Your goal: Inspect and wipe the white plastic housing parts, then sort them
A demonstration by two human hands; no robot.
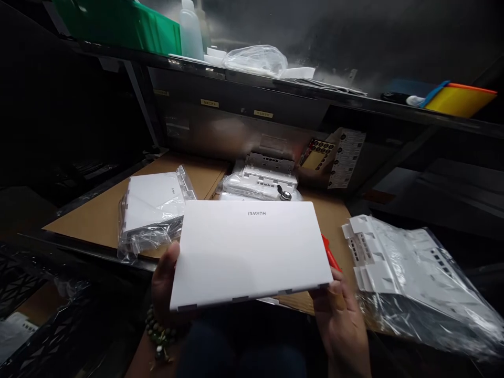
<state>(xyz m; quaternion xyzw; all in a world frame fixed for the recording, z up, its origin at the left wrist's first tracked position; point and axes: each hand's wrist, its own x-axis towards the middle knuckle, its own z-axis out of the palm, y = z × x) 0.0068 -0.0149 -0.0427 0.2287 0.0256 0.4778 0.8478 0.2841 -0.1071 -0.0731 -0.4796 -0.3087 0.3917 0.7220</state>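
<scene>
A flat white panel point(252, 252) with upside-down HUAWEI lettering is held up in front of me, over the workbench's front edge. My left hand point(167, 281) grips its left side, the fingers partly hidden behind it. At the lower right corner, my right hand point(340, 310) is closed on the panel, one finger wearing a tan wrap. Similar white panels in clear plastic point(153, 202) lie to the left. Behind the held panel is a stack of white pieces point(268, 176) with a small round metal object point(285, 195) on it. Part of a red object point(331, 254) shows beside the panel.
Plastic-wrapped white parts point(401, 257) lie at the right on the cardboard-covered bench point(94, 215). A shelf point(244, 76) above carries a green bin point(122, 26), a bottle point(191, 31), plastic bags point(255, 59) and a yellow container point(460, 100). Black crates stand at the lower left.
</scene>
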